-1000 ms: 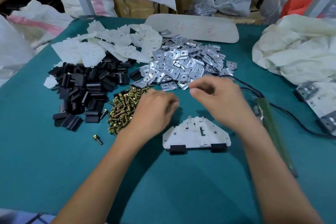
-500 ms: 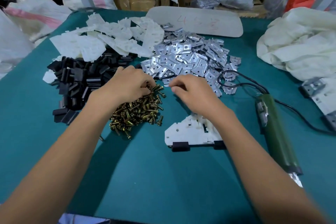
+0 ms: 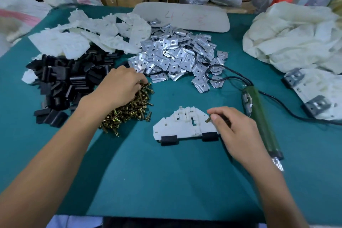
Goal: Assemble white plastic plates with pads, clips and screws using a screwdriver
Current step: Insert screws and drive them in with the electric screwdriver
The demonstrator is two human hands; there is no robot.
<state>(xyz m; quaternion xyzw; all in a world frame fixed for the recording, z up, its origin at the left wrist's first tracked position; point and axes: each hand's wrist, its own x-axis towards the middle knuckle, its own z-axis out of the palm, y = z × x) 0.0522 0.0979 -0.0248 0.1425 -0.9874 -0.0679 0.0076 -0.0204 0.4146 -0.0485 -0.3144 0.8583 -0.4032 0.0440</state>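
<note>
A white plastic plate (image 3: 179,127) lies on the teal table with two black pads (image 3: 169,139) on its near edge. My right hand (image 3: 234,129) pinches a brass screw (image 3: 208,119) over the plate's right side. My left hand (image 3: 121,87) rests on the pile of brass screws (image 3: 132,108), fingers curled into it. The green electric screwdriver (image 3: 261,118) lies just right of my right hand. Silver metal clips (image 3: 175,59) are heaped behind the plate.
A heap of black pads (image 3: 63,79) and a heap of white plates (image 3: 88,35) fill the left rear. Finished plates (image 3: 316,94) lie at the right under a white cloth (image 3: 294,33). The screwdriver's black cord (image 3: 231,76) loops over the clips. An oval board (image 3: 185,16) lies at the back.
My right hand came back from the screw and clip piles to the plate's right side, now pinching a screw. My left hand stayed on the screw pile.
</note>
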